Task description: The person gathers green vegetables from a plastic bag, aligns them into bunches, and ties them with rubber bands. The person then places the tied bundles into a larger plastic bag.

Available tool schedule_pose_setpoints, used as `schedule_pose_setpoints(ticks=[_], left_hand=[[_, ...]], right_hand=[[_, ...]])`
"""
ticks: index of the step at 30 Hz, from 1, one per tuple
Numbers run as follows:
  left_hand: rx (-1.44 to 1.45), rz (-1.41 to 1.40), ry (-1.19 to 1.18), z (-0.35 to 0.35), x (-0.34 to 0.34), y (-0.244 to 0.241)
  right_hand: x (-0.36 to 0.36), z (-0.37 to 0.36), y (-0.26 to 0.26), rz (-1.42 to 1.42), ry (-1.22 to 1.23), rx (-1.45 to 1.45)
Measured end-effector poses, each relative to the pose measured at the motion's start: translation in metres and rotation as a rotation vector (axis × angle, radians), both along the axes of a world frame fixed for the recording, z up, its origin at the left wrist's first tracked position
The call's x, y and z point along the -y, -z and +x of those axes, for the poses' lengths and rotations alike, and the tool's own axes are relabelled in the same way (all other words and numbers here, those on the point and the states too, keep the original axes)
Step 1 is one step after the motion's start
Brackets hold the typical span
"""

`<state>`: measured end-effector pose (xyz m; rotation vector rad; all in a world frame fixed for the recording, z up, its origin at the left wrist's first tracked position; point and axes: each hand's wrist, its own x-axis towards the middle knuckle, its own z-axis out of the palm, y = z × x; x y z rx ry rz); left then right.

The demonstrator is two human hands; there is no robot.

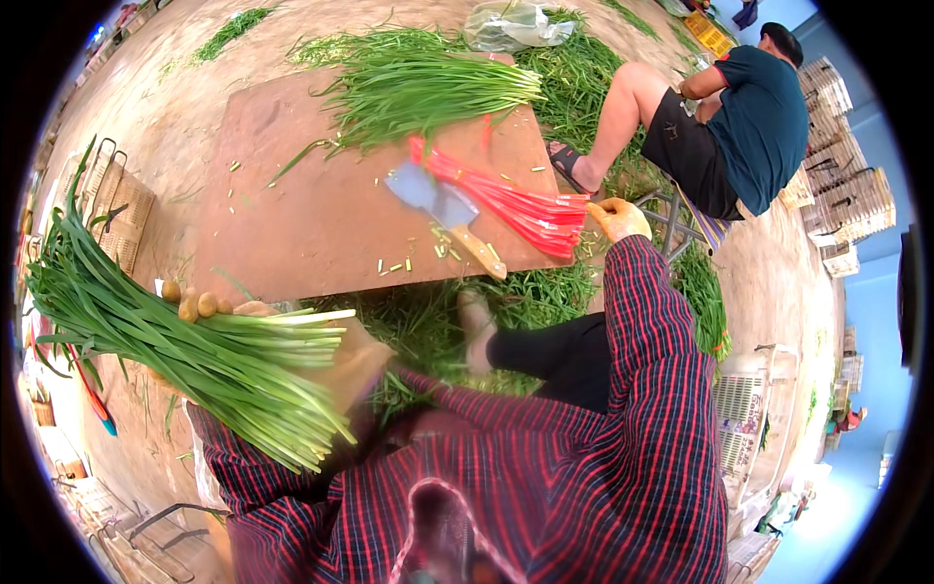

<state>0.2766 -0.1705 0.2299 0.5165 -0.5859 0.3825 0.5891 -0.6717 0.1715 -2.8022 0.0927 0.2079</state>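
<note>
My left hand (208, 304), in a tan glove, is wrapped around a large bunch of garlic chives (182, 336). Their pale cut ends point right, towards my body, and the green leaves spread out to the left. At the board's right edge, the fingertips of my gloved right hand (620, 219) pinch the end of a bundle of red tape strips (511, 201). This bundle lies across the brown board (292, 212). Beside the strips rests a cleaver (445, 208) with a wooden handle. More garlic chives (438, 91) are piled on the board's far side.
Leaf trimmings (584, 80) cover the floor around the board, with a clear plastic bag (514, 28) on them. A co-worker (751, 131) sits at the right on a folding stool (668, 219). Plastic crates (120, 212) stand left; more crates (846, 197) are stacked right.
</note>
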Motion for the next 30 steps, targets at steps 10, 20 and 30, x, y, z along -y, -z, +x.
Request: schedule_pose_setpoints(ticks=[10, 20, 30], left_hand=[[-0.025, -0.014, -0.041, -0.007, -0.009, 0.009], [-0.008, 0.002, 0.023, -0.017, -0.011, 0.000], [-0.315, -0.130, -0.178, -0.039, -0.009, -0.027]], right_hand=[[-0.010, 0.003, 0.002, -0.053, -0.052, 0.206], [0.021, -0.002, -0.002, 0.137, -0.059, 0.358], [0.085, -0.024, -0.057, 0.126, 0.192, 0.695]])
